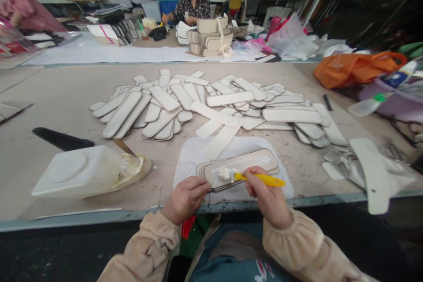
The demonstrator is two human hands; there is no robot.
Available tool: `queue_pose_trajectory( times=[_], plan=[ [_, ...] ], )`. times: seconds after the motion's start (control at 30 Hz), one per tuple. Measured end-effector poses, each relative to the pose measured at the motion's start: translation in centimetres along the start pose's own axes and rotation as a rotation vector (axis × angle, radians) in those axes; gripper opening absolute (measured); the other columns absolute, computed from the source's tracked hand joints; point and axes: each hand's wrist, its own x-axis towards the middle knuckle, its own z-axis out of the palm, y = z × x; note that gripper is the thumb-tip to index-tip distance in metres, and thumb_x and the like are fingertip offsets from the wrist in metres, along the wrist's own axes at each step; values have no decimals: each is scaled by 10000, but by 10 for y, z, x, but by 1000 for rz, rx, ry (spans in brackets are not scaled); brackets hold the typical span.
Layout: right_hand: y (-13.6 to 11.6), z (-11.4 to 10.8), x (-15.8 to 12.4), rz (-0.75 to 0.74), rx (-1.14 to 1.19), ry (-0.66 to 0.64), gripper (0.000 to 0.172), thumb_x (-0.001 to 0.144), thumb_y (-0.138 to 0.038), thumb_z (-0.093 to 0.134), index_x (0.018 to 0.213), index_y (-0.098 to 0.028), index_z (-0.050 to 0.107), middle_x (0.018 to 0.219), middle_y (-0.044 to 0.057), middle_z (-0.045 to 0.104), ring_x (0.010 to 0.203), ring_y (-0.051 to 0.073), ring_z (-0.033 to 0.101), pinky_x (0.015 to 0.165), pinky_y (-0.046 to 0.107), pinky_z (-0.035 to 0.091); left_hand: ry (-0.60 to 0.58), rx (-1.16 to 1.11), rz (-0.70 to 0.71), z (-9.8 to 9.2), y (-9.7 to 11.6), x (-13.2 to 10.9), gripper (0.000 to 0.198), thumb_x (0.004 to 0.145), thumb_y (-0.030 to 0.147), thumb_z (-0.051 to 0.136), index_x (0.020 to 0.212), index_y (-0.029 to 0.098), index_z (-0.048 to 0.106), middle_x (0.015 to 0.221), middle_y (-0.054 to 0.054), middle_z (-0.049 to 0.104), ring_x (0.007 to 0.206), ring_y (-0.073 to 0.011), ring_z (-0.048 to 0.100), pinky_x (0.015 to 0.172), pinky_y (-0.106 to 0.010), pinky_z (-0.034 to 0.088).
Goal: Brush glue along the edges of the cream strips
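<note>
My right hand [264,191] is closed round the yellow handle of a brush [262,179]. Its bristles, thick with white paste, touch the top of a small stack of beige rounded strips [246,161]. A wet, shiny smear runs along the top strip. My left hand [188,196] holds the near left end of this stack with its fingers together; the thumb is mostly hidden. Beneath the stack lies a white sheet [185,154]. To the left, a white plastic bottle [79,172] lies on its side, its cut opening coated in paste, with a flat stick [125,147] inside.
A broad heap of loose pale strips [172,101] spreads behind the sheet. A black-handled tool [62,139] lies behind the bottle. On the right are an orange bag [353,70], a purple basin [380,97] and a hanging strip [373,176]. A masked person [194,4] works opposite.
</note>
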Motion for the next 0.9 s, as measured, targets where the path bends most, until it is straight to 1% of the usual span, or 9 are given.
queue_pose_trajectory(
  times=[0.1,0.2,0.27,0.47,0.57,0.63,0.7,0.8,0.9],
  plan=[
    [3,24,-1,4,35,-111,255,907,-434,517,820,-196,545,525,-56,462,515,114,440,543,258,364,1,23,15,-1,1,3,166,893,144,566,1003,182,685,930,-67,702,835,-152,646,743,-271,557],
    [7,23,6,19,0,-78,257,896,-433,508,788,-202,540,509,-59,453,502,119,437,535,262,364,-6,33,38,-2,0,5,176,901,140,551,1006,182,686,932,-71,702,837,-151,651,740,-269,560],
    [9,3,15,22,-46,5,252,880,-438,513,806,-202,559,507,-58,461,496,123,446,523,263,363,1,35,38,-3,0,6,178,910,150,539,995,187,691,919,-70,701,820,-145,655,732,-258,562],
    [5,-87,27,-44,-269,373,242,858,-436,526,817,-203,579,495,-58,461,480,135,472,530,274,388,23,25,51,-3,-1,8,165,913,163,544,974,189,695,912,-62,702,842,-141,670,774,-235,571],
    [6,-106,23,-156,-418,458,245,896,-431,501,858,-206,591,564,-28,530,534,153,524,586,293,437,3,30,55,-2,-2,7,182,914,158,532,982,192,698,924,-62,700,857,-143,670,788,-231,570],
    [9,-104,18,-292,-605,439,229,917,-391,486,928,-201,613,709,27,637,638,174,591,661,312,467,-6,38,59,-2,-3,7,189,909,142,533,991,188,698,932,-63,697,862,-144,665,797,-233,567],
    [13,-92,13,-441,-825,336,198,918,-329,488,966,-198,628,812,65,685,714,185,623,702,316,473,-10,46,70,-2,-3,6,187,904,134,541,995,182,697,935,-65,694,860,-144,661,796,-233,563],
    [14,-59,1,-619,-982,135,153,888,-248,492,890,-201,638,705,47,662,643,167,599,633,289,459,-4,49,88,-2,-4,7,183,903,137,544,992,181,698,934,-66,693,851,-144,661,789,-233,562],
    [10,-18,-13,-791,-922,-36,143,850,-179,479,815,-194,617,633,34,621,590,166,571,566,285,436,-5,57,95,-2,-4,8,179,905,148,542,983,184,699,932,-63,697,848,-145,666,783,-232,565]
  ],
)
